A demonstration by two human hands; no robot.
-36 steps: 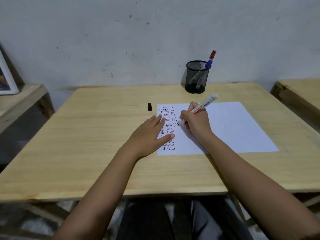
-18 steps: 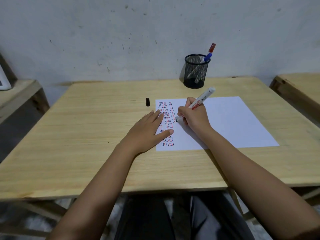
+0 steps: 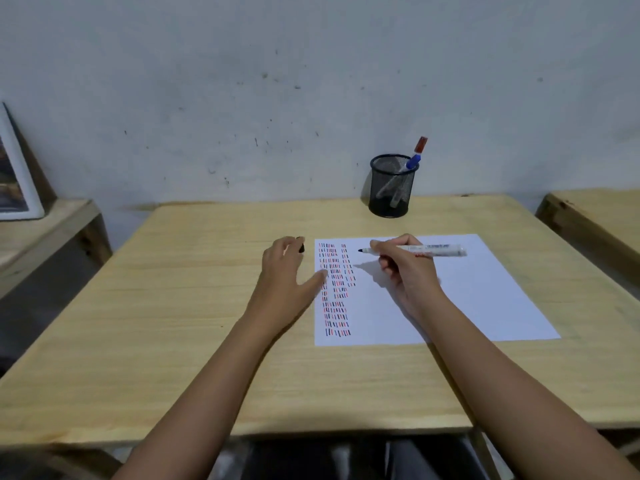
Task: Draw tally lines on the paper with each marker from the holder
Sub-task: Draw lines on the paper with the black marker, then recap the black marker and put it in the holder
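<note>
A white sheet of paper [image 3: 467, 296] lies on the wooden table [image 3: 173, 306], with columns of red, blue and black tally lines along its left side. My right hand [image 3: 407, 268] holds an uncapped black-tipped white marker [image 3: 436, 251] level above the paper, tip pointing left. My left hand [image 3: 287, 271] reaches over the black cap [image 3: 302, 248] just left of the paper, fingertips at the cap; whether they grip it is unclear. A black mesh holder [image 3: 393, 185] stands at the table's far edge with a blue-capped marker [image 3: 412, 162] and a red-capped marker [image 3: 421, 144] in it.
A second wooden table [image 3: 595, 216] stands to the right. On the left, a lower wooden bench [image 3: 41, 237] carries a framed picture [image 3: 14, 178] leaning against the wall. My dark-clad legs show under the table's near edge.
My right hand lifted the marker off the paper and turned it level, tip to the left. My left hand left the paper's edge and moved up to the black cap.
</note>
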